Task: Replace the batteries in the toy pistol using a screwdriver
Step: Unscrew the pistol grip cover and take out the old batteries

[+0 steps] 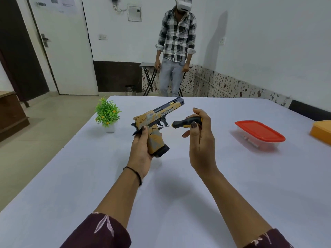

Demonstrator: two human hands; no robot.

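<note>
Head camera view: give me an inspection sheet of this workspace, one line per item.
Surface: pale table.
Job's things: toy pistol held above the table; screwdriver tip against its handle; batteries not seen.
Clutter: potted plant, red-lidded container, orange box at right edge.
Grips: left grip holds the pistol's handle; right grip holds the screwdriver.
Cables: wires on the far wall.
Surroundings: standing person in a headset, white door, folding table.

Dark maroon left sleeve [100, 230] and right sleeve [268, 238] with pale pink leaf print, thin black thread band [136, 174] at my left wrist, dark polish on my nails [193, 124], dark streak [199, 138] down my right hand [205, 149]
</note>
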